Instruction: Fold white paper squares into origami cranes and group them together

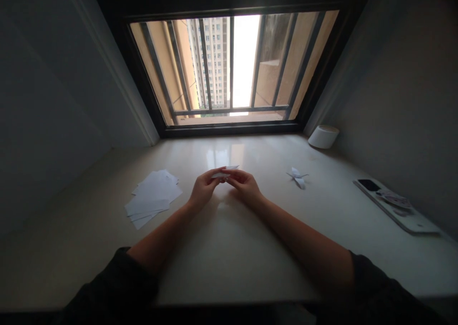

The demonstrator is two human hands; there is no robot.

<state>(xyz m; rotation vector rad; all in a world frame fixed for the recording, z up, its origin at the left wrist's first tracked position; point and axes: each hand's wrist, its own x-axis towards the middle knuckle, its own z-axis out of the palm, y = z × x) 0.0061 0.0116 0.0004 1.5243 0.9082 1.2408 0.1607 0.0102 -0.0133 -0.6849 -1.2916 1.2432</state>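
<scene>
Between my two hands is a small folded piece of white paper (232, 168), held a little above the pale sill. My left hand (205, 187) pinches its left side with thumb and fingers. My right hand (244, 184) grips it from the right, and the fingertips of both hands meet around it. Much of the paper is hidden behind the fingers. Left of my hands lies a loose stack of white paper sheets (153, 193). Over to the right sits a small folded paper figure (297, 177) with thin pointed ends, perhaps a crane.
A white roll (323, 137) stands in the far right corner by the wall. A phone in a pale case (397, 206) lies at the right edge. Behind the sill (229, 248) is a barred window (232, 67) with a dark frame.
</scene>
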